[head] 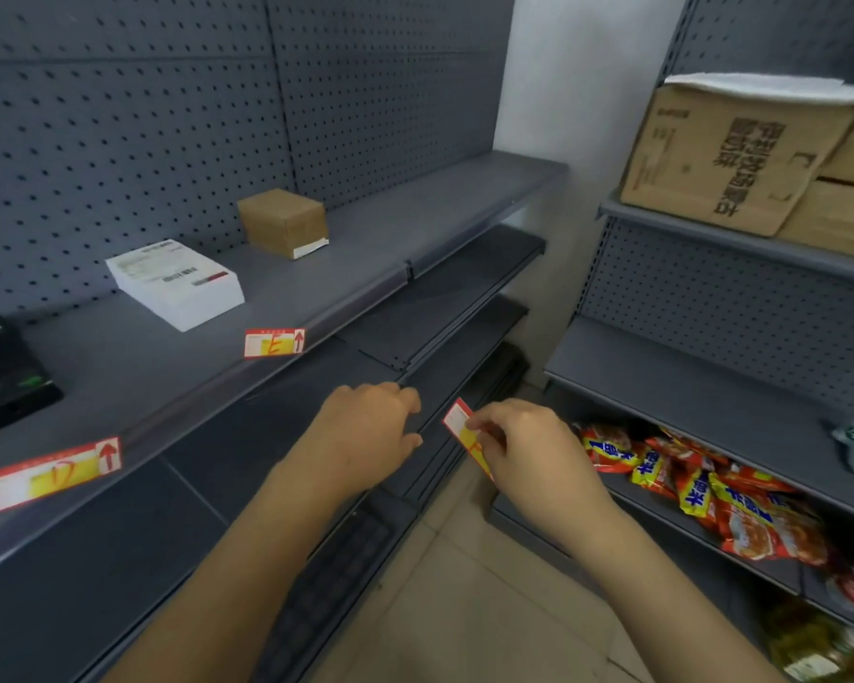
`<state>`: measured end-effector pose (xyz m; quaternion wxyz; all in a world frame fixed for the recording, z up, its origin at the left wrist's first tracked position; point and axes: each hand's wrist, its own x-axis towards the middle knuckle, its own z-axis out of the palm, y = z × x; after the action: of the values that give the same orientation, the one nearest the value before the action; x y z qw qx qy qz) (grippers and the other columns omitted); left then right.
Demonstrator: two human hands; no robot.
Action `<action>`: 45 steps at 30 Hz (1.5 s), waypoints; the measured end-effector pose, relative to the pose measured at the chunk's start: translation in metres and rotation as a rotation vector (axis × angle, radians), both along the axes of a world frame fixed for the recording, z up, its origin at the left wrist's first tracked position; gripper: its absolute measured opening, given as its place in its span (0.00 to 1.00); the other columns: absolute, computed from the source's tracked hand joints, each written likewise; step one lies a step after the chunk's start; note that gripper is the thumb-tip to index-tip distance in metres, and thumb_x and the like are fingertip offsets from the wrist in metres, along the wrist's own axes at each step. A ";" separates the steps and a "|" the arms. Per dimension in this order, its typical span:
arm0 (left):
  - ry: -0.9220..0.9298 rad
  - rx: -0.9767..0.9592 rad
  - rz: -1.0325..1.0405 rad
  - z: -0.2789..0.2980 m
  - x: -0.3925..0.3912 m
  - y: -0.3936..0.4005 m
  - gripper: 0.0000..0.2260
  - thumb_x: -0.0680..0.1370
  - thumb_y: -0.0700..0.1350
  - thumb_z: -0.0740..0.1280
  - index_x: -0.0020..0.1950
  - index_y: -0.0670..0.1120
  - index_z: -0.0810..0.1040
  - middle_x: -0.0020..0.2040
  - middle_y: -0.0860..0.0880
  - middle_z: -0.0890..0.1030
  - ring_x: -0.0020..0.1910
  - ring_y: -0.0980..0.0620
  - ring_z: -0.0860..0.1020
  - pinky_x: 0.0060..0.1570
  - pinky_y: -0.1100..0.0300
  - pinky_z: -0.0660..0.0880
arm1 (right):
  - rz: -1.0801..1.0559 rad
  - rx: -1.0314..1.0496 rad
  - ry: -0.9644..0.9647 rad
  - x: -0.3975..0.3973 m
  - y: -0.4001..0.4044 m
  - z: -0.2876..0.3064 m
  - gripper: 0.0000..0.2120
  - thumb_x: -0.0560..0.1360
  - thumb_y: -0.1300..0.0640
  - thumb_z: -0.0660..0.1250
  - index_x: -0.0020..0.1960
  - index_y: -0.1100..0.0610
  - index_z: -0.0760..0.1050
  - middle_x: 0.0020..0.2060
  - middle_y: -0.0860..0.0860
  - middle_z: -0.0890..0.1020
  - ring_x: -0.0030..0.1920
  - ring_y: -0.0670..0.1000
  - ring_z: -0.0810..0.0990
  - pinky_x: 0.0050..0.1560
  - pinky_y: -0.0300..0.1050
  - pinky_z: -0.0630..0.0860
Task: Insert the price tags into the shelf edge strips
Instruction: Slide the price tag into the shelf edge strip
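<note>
Item 1: dark device (6, 377) at the far left of the top shelf (134, 367), purpose unclear.

Item 2: seated price tag (50, 473), red and yellow, already in the shelf edge strip (188, 404) of the top shelf, low left.

Item 3: white label stack (176, 283) on the shelf, with a small brown box (283, 221) behind it to the right.

Item 4: second seated tag (274, 343), in the same strip further along.

Item 5: left hand (366, 431), fingers loosely curled and holding nothing, hovering over the lower shelf edge (425, 416) (contact cannot be told).

Item 6: loose price tag (464, 431), pinched between thumb and fingers of the right hand (528, 446). Its long axis runs diagonally, upper end pointing toward the lower shelf edge, which lies just left of it. The right hand is the nearer; the tag likely needs turning parallel to the strip before it slides in.

Item 7: snack packets (686, 490) on the right-hand unit, cardboard cartons (730, 155) above.
</note>
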<state>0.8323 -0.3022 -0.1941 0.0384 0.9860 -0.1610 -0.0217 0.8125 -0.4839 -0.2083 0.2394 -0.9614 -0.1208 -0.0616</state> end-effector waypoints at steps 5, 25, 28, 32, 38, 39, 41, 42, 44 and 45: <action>0.012 0.007 0.070 -0.012 0.075 -0.015 0.17 0.79 0.53 0.61 0.66 0.50 0.69 0.61 0.49 0.76 0.59 0.48 0.75 0.58 0.52 0.68 | 0.047 0.016 0.027 0.088 -0.018 -0.011 0.11 0.75 0.59 0.63 0.55 0.52 0.79 0.53 0.51 0.81 0.51 0.53 0.79 0.50 0.48 0.77; -0.002 0.074 0.470 -0.017 0.242 0.029 0.16 0.79 0.52 0.62 0.65 0.49 0.71 0.62 0.47 0.75 0.60 0.45 0.75 0.56 0.53 0.71 | 0.534 0.076 0.093 0.350 0.060 -0.016 0.09 0.73 0.65 0.64 0.47 0.53 0.76 0.45 0.51 0.82 0.45 0.53 0.79 0.44 0.54 0.78; -0.009 0.065 0.472 -0.014 0.252 0.034 0.17 0.78 0.52 0.61 0.66 0.49 0.71 0.62 0.48 0.76 0.60 0.45 0.75 0.56 0.54 0.71 | 0.581 0.140 0.135 0.373 0.069 -0.016 0.12 0.73 0.64 0.65 0.51 0.50 0.73 0.42 0.46 0.80 0.44 0.47 0.78 0.44 0.50 0.78; -0.031 0.070 0.486 -0.014 0.258 0.031 0.17 0.79 0.52 0.61 0.67 0.50 0.69 0.63 0.47 0.77 0.59 0.45 0.76 0.55 0.53 0.72 | 0.610 0.194 0.152 0.397 0.075 -0.018 0.16 0.74 0.65 0.64 0.59 0.50 0.73 0.44 0.47 0.81 0.45 0.46 0.79 0.47 0.44 0.78; -0.025 0.103 0.598 -0.021 0.262 0.018 0.16 0.78 0.52 0.61 0.64 0.49 0.72 0.62 0.46 0.78 0.59 0.44 0.76 0.57 0.54 0.71 | 0.731 0.160 0.130 0.422 0.082 -0.016 0.10 0.73 0.65 0.65 0.48 0.52 0.80 0.43 0.48 0.83 0.42 0.43 0.79 0.44 0.41 0.79; -0.027 0.103 0.630 -0.021 0.263 0.016 0.15 0.78 0.52 0.61 0.64 0.49 0.72 0.62 0.46 0.78 0.59 0.44 0.76 0.57 0.54 0.71 | 0.751 0.166 0.129 0.425 0.082 -0.016 0.10 0.73 0.65 0.66 0.47 0.51 0.79 0.42 0.47 0.83 0.41 0.43 0.79 0.44 0.41 0.79; -0.019 0.098 0.695 -0.019 0.266 0.010 0.15 0.78 0.51 0.61 0.62 0.48 0.73 0.62 0.46 0.78 0.59 0.44 0.76 0.57 0.55 0.70 | 0.785 0.180 0.136 0.430 0.081 -0.015 0.09 0.73 0.64 0.66 0.46 0.51 0.79 0.41 0.46 0.83 0.41 0.43 0.79 0.43 0.40 0.79; -0.012 0.108 0.716 -0.019 0.267 0.007 0.14 0.78 0.51 0.61 0.62 0.48 0.73 0.62 0.46 0.78 0.59 0.44 0.76 0.57 0.55 0.69 | 0.801 0.185 0.145 0.433 0.081 -0.015 0.08 0.73 0.64 0.67 0.46 0.51 0.79 0.41 0.45 0.82 0.41 0.42 0.79 0.42 0.36 0.78; -0.008 0.112 0.757 -0.019 0.271 0.002 0.13 0.78 0.49 0.60 0.61 0.48 0.74 0.61 0.46 0.79 0.58 0.45 0.76 0.57 0.55 0.70 | 0.824 0.222 0.176 0.437 0.079 -0.013 0.08 0.73 0.63 0.68 0.45 0.50 0.79 0.39 0.43 0.81 0.41 0.39 0.79 0.39 0.28 0.75; -0.011 0.107 0.782 -0.020 0.272 0.001 0.13 0.78 0.47 0.60 0.61 0.48 0.74 0.60 0.46 0.79 0.58 0.45 0.77 0.57 0.55 0.70 | 0.831 0.252 0.193 0.439 0.078 -0.012 0.08 0.73 0.63 0.68 0.44 0.50 0.79 0.39 0.42 0.81 0.41 0.38 0.78 0.39 0.26 0.74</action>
<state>1.1047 -0.3016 -0.2138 -0.0085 0.9737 0.2277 -0.0087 1.2516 -0.4057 -0.2207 0.3692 -0.7960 -0.4655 0.1156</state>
